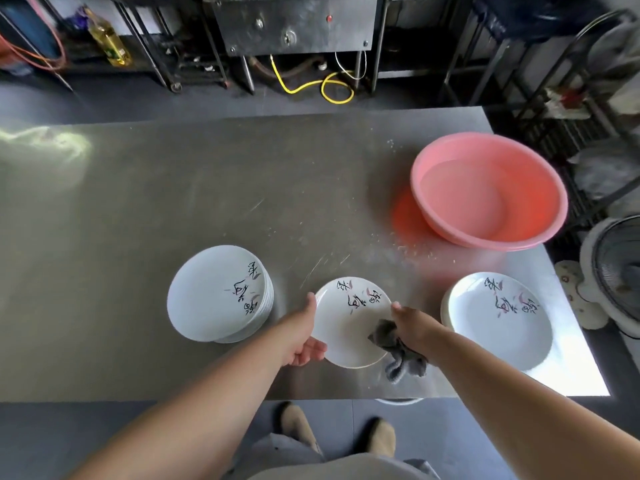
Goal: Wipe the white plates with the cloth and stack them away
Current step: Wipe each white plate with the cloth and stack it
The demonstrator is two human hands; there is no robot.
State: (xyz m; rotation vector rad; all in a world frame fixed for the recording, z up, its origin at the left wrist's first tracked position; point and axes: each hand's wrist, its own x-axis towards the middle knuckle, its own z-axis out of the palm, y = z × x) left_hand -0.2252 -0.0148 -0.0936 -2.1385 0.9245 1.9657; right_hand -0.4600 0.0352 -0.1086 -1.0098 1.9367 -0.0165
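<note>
White plate (346,330) at the front of the steel table (173,202), left rim gripped by the left hand (301,341); the right hand (415,325) is curled round a grey cloth (394,344) on its right side. A left stack (211,296) and a right stack (498,327) flank it, a pink basin (491,188) beyond

Left hand (304,336) and right hand (414,325) reach forward, both gripping.
</note>
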